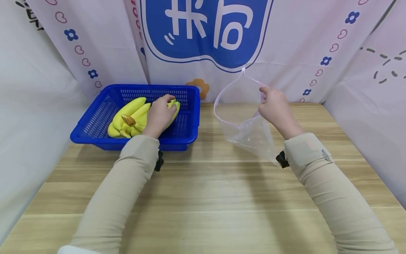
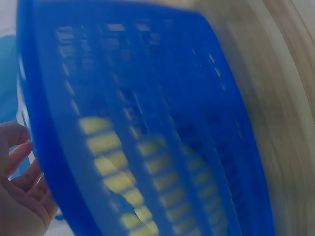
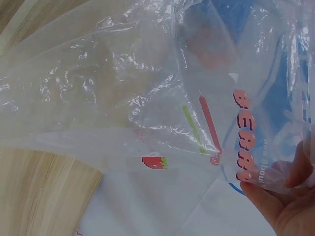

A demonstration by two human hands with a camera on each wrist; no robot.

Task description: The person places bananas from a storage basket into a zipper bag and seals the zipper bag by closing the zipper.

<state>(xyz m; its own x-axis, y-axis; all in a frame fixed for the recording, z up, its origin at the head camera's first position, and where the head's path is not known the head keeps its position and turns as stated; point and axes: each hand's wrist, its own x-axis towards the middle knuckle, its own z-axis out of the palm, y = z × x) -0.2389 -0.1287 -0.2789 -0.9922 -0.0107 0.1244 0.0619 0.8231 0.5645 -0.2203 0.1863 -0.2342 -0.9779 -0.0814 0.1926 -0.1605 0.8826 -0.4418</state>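
In the head view a blue plastic basket (image 1: pixel 190 141) stands on the left of the table with yellow bananas (image 1: pixel 130 113) inside. Over its right part is my left hand (image 1: pixel 161 114), fingers loosely bent around the top of a yellow banana (image 1: pixel 176 109); no grip on it shows. In the left wrist view that hand (image 2: pixel 22 189) appears beyond the basket's rim with nothing seen between the fingers. My right hand (image 1: pixel 276 107) pinches the pink-edged rim of a clear plastic bag (image 1: pixel 250 135). The bag's mouth is spread, and red lettering (image 3: pixel 242 135) shows in the right wrist view.
A small white hook (image 1: pixel 243 69) on the back cloth holds the bag's far edge. The wooden table (image 1: pixel 215 197) stretches in front of the basket and bag. White printed cloth (image 1: pixel 304 46) walls the back and sides.
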